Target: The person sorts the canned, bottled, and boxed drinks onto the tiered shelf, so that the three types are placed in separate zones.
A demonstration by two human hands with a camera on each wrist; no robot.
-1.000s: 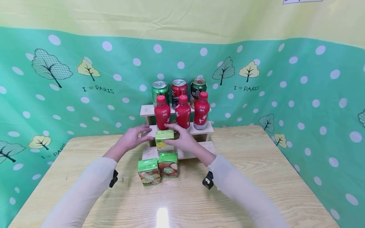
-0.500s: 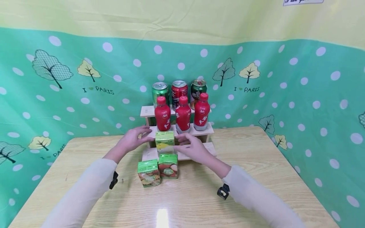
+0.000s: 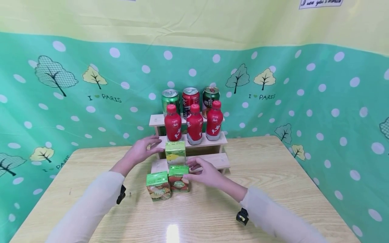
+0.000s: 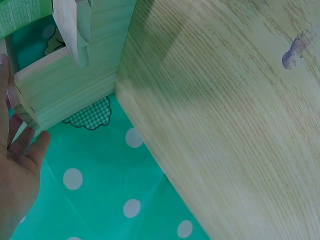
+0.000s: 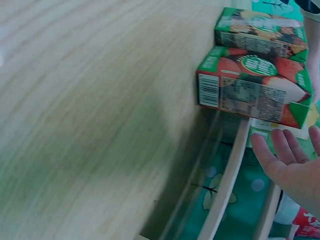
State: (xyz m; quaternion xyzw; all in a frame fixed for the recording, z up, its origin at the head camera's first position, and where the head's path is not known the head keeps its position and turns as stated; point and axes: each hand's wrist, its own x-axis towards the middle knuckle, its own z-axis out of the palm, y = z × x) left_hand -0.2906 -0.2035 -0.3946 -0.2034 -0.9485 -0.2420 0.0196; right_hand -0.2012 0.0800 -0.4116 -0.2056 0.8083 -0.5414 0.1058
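My left hand (image 3: 141, 149) is at the left end of a small three-step wooden stand (image 3: 207, 161), thumb and fingers on either side of the middle step's end. A juice box with yellow fruit (image 3: 175, 157) stands on the lowest step, right of that hand. Just in front of the stand are a juice box with red apples (image 3: 178, 182) and another green-topped juice box (image 3: 159, 189). My right hand (image 3: 207, 173) reaches in from the right with fingers spread, its thumb overlapping the apple box's right edge. In the right wrist view its fingers (image 5: 280, 150) hold nothing.
Three red bottles (image 3: 195, 126) stand on the middle step and three cans (image 3: 190, 101) on the top one. Behind the wooden table (image 3: 273, 189) hangs a green and yellow printed cloth (image 3: 146, 81). A dark mark (image 4: 294, 50) shows on the table.
My right hand has left the yellow-fruit box, moving right and then down toward the apple box. The left hand stays at the stand's end; the yellow-fruit box stays on the lowest step.
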